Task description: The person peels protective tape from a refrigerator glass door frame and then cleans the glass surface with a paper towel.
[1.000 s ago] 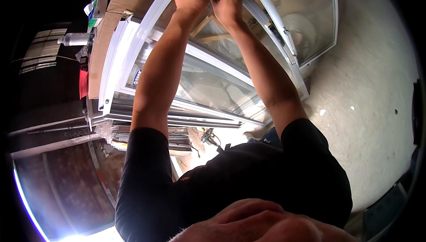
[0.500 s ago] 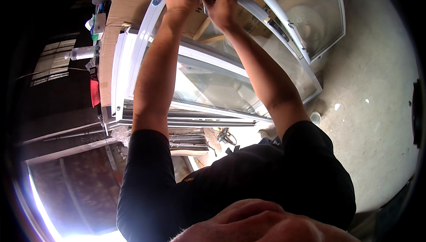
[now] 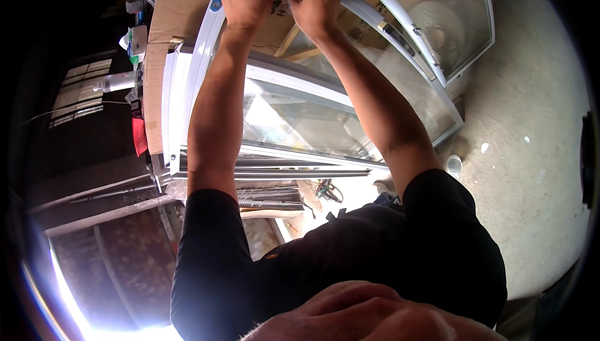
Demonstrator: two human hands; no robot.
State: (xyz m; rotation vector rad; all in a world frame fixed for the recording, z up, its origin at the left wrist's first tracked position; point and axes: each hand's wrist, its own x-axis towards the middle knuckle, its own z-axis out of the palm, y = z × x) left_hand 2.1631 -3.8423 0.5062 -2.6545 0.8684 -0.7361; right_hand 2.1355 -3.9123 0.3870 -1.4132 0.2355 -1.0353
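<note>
Both my arms reach to the top of the picture, over a white-framed glass window panel [image 3: 204,47]. My left hand [image 3: 250,0] is closed at the panel's upper frame, its fingertips partly cut off by the picture's edge. Close beside it, my right hand [image 3: 315,6] is closed with thumb and fingertips pinched together. Something small and greyish shows between the two hands, too small to name. A blue round spot [image 3: 216,4] sits on the frame left of my left hand. Behind the glass stands a printed cardboard sheet or box [image 3: 178,10].
More framed panes [image 3: 465,28] lean at the right, one with a dark latch [image 3: 397,38]. Metal profiles [image 3: 300,173] lie below the panels. A plastic cup [image 3: 454,165] stands on the concrete floor [image 3: 525,216]. A clear bottle [image 3: 119,82] and a red item [image 3: 139,136] are at left.
The view has shifted slightly, so the panels and floor sit a little further right and lower. My hands stay together at the frame; the small piece that hung between them shows less.
</note>
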